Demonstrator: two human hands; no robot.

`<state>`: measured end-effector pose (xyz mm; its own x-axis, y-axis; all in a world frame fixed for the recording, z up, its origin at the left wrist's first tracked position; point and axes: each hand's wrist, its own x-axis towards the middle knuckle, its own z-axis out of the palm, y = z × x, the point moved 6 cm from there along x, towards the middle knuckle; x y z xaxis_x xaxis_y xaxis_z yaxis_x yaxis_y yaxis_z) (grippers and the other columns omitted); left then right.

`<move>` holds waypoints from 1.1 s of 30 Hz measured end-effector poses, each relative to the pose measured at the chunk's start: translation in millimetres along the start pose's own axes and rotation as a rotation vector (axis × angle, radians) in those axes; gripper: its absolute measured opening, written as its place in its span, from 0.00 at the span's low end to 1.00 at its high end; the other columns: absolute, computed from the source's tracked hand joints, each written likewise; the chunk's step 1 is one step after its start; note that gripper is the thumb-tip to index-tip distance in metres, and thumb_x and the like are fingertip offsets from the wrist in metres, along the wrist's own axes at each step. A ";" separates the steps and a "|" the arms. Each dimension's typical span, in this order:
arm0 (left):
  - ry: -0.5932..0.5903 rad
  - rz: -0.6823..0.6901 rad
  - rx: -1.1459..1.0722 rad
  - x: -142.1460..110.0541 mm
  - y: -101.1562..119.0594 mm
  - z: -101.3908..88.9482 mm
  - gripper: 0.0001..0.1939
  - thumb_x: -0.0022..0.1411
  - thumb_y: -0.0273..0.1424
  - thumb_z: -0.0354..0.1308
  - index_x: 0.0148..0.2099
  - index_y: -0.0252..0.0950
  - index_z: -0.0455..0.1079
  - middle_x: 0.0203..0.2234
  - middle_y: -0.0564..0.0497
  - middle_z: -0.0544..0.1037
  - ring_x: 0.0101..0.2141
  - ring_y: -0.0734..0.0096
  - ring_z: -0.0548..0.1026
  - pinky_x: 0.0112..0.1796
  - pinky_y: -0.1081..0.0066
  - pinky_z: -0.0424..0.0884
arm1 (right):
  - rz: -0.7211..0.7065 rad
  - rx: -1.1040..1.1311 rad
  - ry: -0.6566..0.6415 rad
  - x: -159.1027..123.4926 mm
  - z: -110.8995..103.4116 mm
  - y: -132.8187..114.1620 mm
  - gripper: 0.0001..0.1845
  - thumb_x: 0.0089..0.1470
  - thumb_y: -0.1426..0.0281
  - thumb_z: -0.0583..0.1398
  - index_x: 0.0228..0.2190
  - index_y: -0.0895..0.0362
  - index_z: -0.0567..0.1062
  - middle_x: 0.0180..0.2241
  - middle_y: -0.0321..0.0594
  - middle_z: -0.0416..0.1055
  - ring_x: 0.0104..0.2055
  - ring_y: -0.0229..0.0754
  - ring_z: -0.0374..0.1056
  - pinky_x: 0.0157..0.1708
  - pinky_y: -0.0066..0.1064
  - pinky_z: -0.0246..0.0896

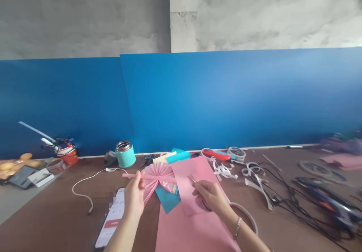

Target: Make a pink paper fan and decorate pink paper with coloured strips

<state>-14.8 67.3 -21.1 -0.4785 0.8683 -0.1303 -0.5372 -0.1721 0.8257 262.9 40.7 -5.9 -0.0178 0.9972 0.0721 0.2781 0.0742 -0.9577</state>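
Pink sheets [195,233], apparently two and overlapping, spread across the foreground, right of and nearer the camera than the one mint jar [126,157], this scene's landmark. One phone [107,231] lies directly nearer than the jar; one pleated pink fan [158,169] sits just to its right and slightly nearer, above one teal piece of paper [168,200]. One red object [219,155] rests well to the jar's right, and one white cable [82,194] curls to its left. All are set on a brown tabletop [56,222], before a blue partition [226,101] and a grey wall [85,18]. Two bare hands work nearer than the jar: the left hand [135,193], thumb against fingers, pinches one narrow pink strip [128,175] at the fan; the right hand [210,195], farther right, curls around one pair of scissors [193,178], blades over pink paper.
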 end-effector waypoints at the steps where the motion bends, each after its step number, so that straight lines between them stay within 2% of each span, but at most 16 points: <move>1: -0.070 -0.048 0.062 -4.9 -7.4 6.0 0.16 0.44 0.39 0.67 0.30 0.32 0.73 0.17 0.58 0.66 0.19 0.81 0.60 0.21 0.77 0.59 | -0.054 -0.010 0.033 -1.4 -1.7 -5.2 0.26 0.52 0.51 0.54 0.26 0.61 0.76 0.24 0.44 0.74 0.26 0.40 0.68 0.27 0.29 0.61; 3: -0.277 -0.118 0.237 -20.3 -23.7 21.9 0.17 0.44 0.42 0.67 0.25 0.32 0.72 0.15 0.58 0.65 0.18 0.80 0.61 0.21 0.76 0.57 | -0.142 -0.021 0.030 -6.4 1.0 -13.8 0.26 0.55 0.51 0.51 0.36 0.60 0.77 0.34 0.47 0.76 0.37 0.44 0.70 0.37 0.31 0.63; 5: -0.445 -0.124 0.428 -38.7 -36.0 34.6 0.20 0.47 0.46 0.64 0.22 0.33 0.71 0.12 0.57 0.65 0.17 0.78 0.61 0.22 0.75 0.56 | -0.175 -0.039 -0.060 -12.2 10.9 -17.3 0.24 0.56 0.54 0.52 0.42 0.59 0.75 0.40 0.47 0.75 0.43 0.46 0.69 0.42 0.33 0.62; 6: -0.500 -0.102 0.501 -47.0 -39.4 39.1 0.21 0.49 0.47 0.62 0.21 0.33 0.71 0.12 0.56 0.65 0.17 0.78 0.62 0.23 0.75 0.56 | -0.168 -0.051 -0.124 -14.9 17.3 -16.9 0.23 0.55 0.57 0.54 0.44 0.59 0.75 0.39 0.47 0.75 0.42 0.46 0.69 0.42 0.33 0.63; 8: -0.578 -0.071 0.595 -60.0 -43.6 45.4 0.22 0.52 0.48 0.59 0.21 0.33 0.72 0.11 0.56 0.65 0.18 0.76 0.63 0.25 0.74 0.58 | -0.127 -0.088 -0.229 -18.8 29.1 -12.7 0.18 0.52 0.63 0.57 0.42 0.60 0.75 0.32 0.43 0.76 0.35 0.44 0.71 0.36 0.31 0.63; 10: -0.639 -0.071 0.639 -66.2 -47.5 48.3 0.22 0.53 0.48 0.58 0.23 0.34 0.74 0.11 0.55 0.66 0.19 0.73 0.65 0.27 0.73 0.60 | -0.090 -0.134 -0.276 -19.9 36.2 -6.9 0.11 0.49 0.70 0.57 0.33 0.60 0.77 0.24 0.38 0.74 0.27 0.41 0.69 0.29 0.28 0.62; 11: -0.656 -0.073 0.644 -65.9 -49.4 48.2 0.21 0.53 0.48 0.58 0.25 0.34 0.75 0.13 0.54 0.68 0.20 0.72 0.66 0.27 0.72 0.62 | -0.089 -0.152 -0.260 -19.0 36.6 -4.5 0.09 0.48 0.71 0.56 0.28 0.59 0.76 0.21 0.37 0.72 0.26 0.39 0.68 0.27 0.27 0.60; 13: -0.641 -0.031 0.643 -57.5 -50.8 44.7 0.21 0.53 0.48 0.57 0.32 0.35 0.76 0.19 0.51 0.74 0.22 0.69 0.69 0.27 0.71 0.65 | -0.129 -0.142 -0.188 -15.6 33.0 -1.9 0.08 0.50 0.72 0.54 0.23 0.58 0.71 0.22 0.36 0.71 0.26 0.38 0.67 0.28 0.27 0.59; 15: -0.552 0.101 0.662 -41.5 -47.0 36.8 0.20 0.53 0.46 0.57 0.41 0.36 0.75 0.27 0.48 0.78 0.25 0.67 0.72 0.28 0.70 0.67 | -0.166 -0.073 -0.122 -11.6 27.5 1.0 0.08 0.53 0.70 0.50 0.25 0.57 0.66 0.24 0.36 0.70 0.27 0.37 0.67 0.29 0.27 0.60; 17: -0.450 0.304 0.743 -26.2 -39.1 28.5 0.15 0.52 0.40 0.59 0.40 0.37 0.76 0.31 0.46 0.79 0.30 0.62 0.74 0.33 0.67 0.69 | -0.161 -0.048 -0.077 -8.0 23.0 5.8 0.07 0.55 0.68 0.47 0.28 0.55 0.63 0.22 0.33 0.67 0.24 0.36 0.64 0.27 0.27 0.59; 18: -0.436 0.402 0.786 -21.2 -35.7 26.7 0.12 0.52 0.35 0.59 0.39 0.38 0.76 0.32 0.46 0.79 0.34 0.60 0.75 0.37 0.65 0.69 | -0.156 -0.072 -0.052 -6.7 21.3 7.8 0.06 0.55 0.68 0.47 0.29 0.55 0.62 0.21 0.31 0.64 0.22 0.35 0.62 0.25 0.26 0.57; 20: -0.453 0.572 0.878 -15.7 -31.0 26.3 0.12 0.51 0.28 0.57 0.38 0.40 0.76 0.37 0.45 0.79 0.41 0.56 0.74 0.45 0.61 0.67 | -0.158 -0.173 0.001 -5.2 19.5 9.3 0.03 0.52 0.70 0.50 0.29 0.55 0.63 0.20 0.29 0.61 0.21 0.34 0.59 0.23 0.25 0.53; 22: -0.498 0.678 0.996 -14.4 -30.3 28.7 0.16 0.49 0.23 0.54 0.39 0.40 0.76 0.42 0.44 0.78 0.47 0.53 0.71 0.50 0.55 0.63 | -0.165 -0.286 0.021 -4.7 22.2 8.6 0.02 0.47 0.72 0.53 0.28 0.55 0.65 0.20 0.29 0.60 0.22 0.35 0.58 0.23 0.25 0.51; 27: -0.574 0.734 1.326 -16.5 -37.0 35.1 0.16 0.53 0.21 0.51 0.39 0.40 0.76 0.46 0.45 0.76 0.52 0.51 0.68 0.52 0.49 0.59 | -0.122 -0.395 0.031 1.9 37.2 5.3 0.04 0.44 0.73 0.55 0.21 0.56 0.68 0.18 0.31 0.62 0.22 0.35 0.58 0.22 0.25 0.48; 31: -0.551 0.730 1.425 -16.4 -38.3 35.5 0.15 0.56 0.22 0.51 0.40 0.40 0.76 0.46 0.46 0.76 0.51 0.56 0.69 0.52 0.53 0.60 | 0.075 -0.371 0.005 17.7 53.7 9.8 0.04 0.41 0.72 0.57 0.21 0.57 0.72 0.16 0.31 0.64 0.20 0.34 0.59 0.19 0.23 0.45; 33: -0.545 0.734 1.442 -15.5 -39.0 35.1 0.13 0.57 0.23 0.52 0.39 0.41 0.76 0.46 0.47 0.76 0.51 0.57 0.70 0.51 0.54 0.61 | 0.124 -0.359 0.024 25.8 61.4 10.7 0.05 0.39 0.74 0.58 0.24 0.57 0.75 0.16 0.31 0.65 0.20 0.34 0.60 0.19 0.23 0.46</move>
<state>37.9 76.9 -32.1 0.1191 0.9036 0.4114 0.8341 -0.3158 0.4523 206.4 67.4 -31.4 0.0587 0.9979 -0.0273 0.5959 -0.0570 -0.8010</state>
